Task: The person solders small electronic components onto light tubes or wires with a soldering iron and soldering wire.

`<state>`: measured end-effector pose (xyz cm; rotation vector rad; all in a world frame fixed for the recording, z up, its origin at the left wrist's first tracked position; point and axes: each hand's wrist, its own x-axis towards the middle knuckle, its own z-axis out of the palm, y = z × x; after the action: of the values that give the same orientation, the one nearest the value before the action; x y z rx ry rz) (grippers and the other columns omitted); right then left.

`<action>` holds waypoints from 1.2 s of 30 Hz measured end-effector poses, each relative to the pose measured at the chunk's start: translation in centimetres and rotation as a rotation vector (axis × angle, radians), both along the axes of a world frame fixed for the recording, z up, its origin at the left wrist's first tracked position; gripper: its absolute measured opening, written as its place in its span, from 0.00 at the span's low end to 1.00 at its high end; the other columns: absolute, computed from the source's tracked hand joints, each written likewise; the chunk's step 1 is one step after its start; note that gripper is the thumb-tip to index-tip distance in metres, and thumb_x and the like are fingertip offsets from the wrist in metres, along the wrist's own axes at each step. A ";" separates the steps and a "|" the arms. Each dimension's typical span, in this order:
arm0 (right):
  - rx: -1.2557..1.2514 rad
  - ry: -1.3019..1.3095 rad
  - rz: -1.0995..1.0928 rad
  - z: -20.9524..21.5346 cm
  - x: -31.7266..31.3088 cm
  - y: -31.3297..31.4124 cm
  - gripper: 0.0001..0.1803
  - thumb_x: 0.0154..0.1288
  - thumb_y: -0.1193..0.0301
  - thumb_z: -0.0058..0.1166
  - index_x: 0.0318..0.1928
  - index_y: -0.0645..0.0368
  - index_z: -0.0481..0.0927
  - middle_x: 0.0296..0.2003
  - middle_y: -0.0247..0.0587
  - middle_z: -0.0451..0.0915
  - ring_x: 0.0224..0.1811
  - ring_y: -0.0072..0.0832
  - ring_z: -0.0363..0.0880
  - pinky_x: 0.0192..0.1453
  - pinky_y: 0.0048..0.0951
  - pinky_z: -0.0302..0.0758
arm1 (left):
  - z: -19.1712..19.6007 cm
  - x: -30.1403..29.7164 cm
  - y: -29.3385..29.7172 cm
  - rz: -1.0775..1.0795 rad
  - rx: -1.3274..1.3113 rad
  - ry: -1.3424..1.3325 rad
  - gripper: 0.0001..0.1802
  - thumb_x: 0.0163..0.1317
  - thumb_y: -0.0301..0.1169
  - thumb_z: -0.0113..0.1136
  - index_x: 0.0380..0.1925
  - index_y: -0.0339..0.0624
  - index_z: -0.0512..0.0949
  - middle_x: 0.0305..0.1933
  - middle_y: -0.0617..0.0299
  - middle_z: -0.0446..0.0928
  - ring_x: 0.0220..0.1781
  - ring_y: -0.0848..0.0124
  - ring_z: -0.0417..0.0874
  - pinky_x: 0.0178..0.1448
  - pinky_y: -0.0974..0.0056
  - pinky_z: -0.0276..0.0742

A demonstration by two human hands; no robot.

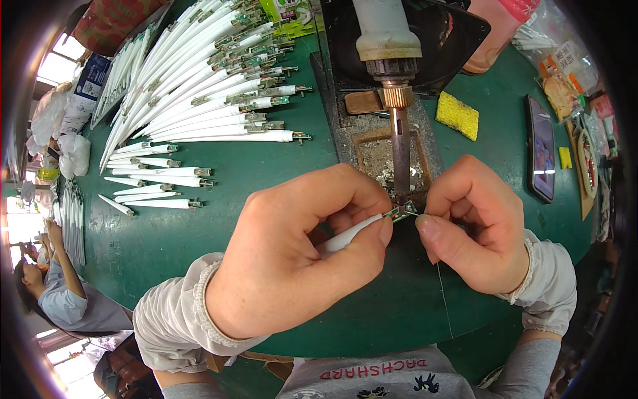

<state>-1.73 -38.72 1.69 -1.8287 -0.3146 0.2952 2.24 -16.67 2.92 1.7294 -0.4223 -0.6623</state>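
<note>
Tube [347, 239] diagonal, board [401, 212] rightward (seemingly away)

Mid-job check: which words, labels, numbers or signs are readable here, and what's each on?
Described, not copied:
Grey shirt: red capitals, upside down, legible.
Green packet, top: print too small to read.
Orange packet, upper right: print blurred.
Blue packet, left: print too small to read.
Red-brown bag, upper left: pale lettering, unclear.
Phone: screen too small to read.

An electronics workshop — a mounted soldering iron [401, 136] and many white circuit-tipped sticks [199, 83] show it.
</note>
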 end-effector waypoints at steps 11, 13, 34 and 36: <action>0.101 0.002 -0.009 -0.7 0.0 -0.5 0.09 0.69 0.73 0.48 0.38 0.63 0.63 0.23 0.36 0.70 0.18 0.15 0.68 0.21 0.16 0.63 | 0.4 0.1 0.2 -0.022 -0.065 0.290 0.06 0.60 0.20 0.58 0.37 0.30 0.74 0.32 0.64 0.74 0.32 0.82 0.72 0.37 0.75 0.67; 0.166 0.017 -0.079 -1.1 -0.1 -0.2 0.07 0.68 0.75 0.50 0.37 0.62 0.65 0.19 0.30 0.70 0.16 0.12 0.68 0.20 0.15 0.59 | 0.1 0.0 0.2 -0.031 -0.051 0.243 0.06 0.60 0.20 0.58 0.37 0.30 0.74 0.32 0.65 0.74 0.32 0.83 0.71 0.37 0.75 0.67; 0.140 -0.016 -0.038 -3.5 -0.7 -0.5 0.06 0.68 0.75 0.49 0.35 0.62 0.66 0.16 0.31 0.72 0.16 0.13 0.69 0.22 0.16 0.62 | -2.9 -3.8 2.7 -0.250 0.272 -1.024 0.15 0.45 0.29 0.62 0.36 0.39 0.77 0.41 0.57 0.75 0.39 0.63 0.78 0.37 0.61 0.75; 0.152 -0.037 -0.030 -3.6 -0.8 -0.5 0.06 0.68 0.75 0.49 0.35 0.62 0.66 0.16 0.30 0.72 0.16 0.13 0.69 0.22 0.16 0.62 | -1.4 -2.3 6.4 -0.229 0.562 -1.173 0.16 0.42 0.28 0.61 0.36 0.41 0.77 0.41 0.55 0.75 0.39 0.61 0.78 0.39 0.60 0.75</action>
<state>-2.54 -39.26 -1.89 -1.6888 -0.3267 0.2113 -0.07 -10.25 1.56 2.5225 -1.3441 0.2041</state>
